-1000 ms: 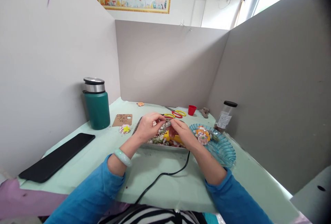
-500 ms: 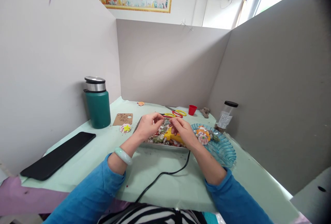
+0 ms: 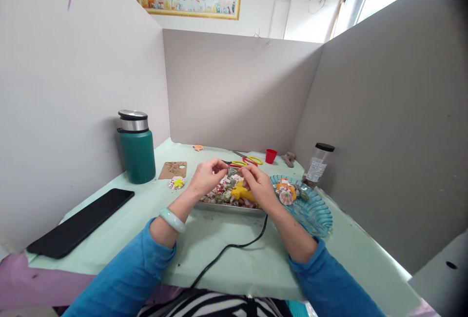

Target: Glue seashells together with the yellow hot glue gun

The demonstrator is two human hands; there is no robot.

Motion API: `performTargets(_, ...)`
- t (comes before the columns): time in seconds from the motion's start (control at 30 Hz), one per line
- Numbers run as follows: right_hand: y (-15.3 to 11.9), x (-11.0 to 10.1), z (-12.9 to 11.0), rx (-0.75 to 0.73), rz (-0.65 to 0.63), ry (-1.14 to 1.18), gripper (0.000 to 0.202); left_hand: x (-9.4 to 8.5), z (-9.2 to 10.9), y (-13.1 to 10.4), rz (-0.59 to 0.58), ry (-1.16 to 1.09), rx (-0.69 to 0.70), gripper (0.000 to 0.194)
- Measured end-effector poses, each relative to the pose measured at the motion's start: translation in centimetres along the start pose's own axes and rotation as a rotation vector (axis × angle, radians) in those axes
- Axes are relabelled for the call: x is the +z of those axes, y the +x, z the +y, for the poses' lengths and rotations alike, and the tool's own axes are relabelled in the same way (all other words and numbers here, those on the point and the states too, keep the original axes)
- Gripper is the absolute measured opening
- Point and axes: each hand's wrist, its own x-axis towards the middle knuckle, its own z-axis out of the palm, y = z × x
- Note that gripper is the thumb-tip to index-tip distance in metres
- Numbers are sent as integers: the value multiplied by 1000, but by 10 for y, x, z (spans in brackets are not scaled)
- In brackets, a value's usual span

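Both my hands are raised over a metal tray full of small shells and pebbles. My left hand is pinched, thumb against fingertips; whatever it may hold is too small to make out. Facing it, a small gap away, my right hand is closed in a similar pinch, and its content cannot be seen either. A yellow glue gun lies on the shells under my right hand, partly hidden by it. Its black cord runs down over the table's front edge.
A blue glass plate with shell decorations stands at right, near a clear jar. Behind the tray are scissors and a red cup. At left are a green bottle, black phone and brown card.
My two hands have drawn slightly apart, widening the gap between the fingertips. The whole view has shifted a little; the things on the table lie as before.
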Motion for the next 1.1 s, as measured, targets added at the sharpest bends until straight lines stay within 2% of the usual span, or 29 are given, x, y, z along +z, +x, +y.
performTargets(0.2,-1,1,-1,-13,-1,-46,31,2,1,-1,21,41,33,9)
performTargets(0.43,0,3,-6,112,-84,258,31,6,5,-7,55,15,124,10)
performTargets(0.6,1,3,-11,134,-49,304,28,7,5,-8,46,-30,155,12)
performTargets(0.73,0,3,-5,49,12,189,23,7,5,-7,31,-115,76,15)
performTargets(0.9,-6,4,-1,-163,108,-140,20,6,5,-3,29,-240,-74,18)
performTargets(1.1,-9,5,0,-387,139,-313,16,7,7,-4,-79,-394,-194,25)
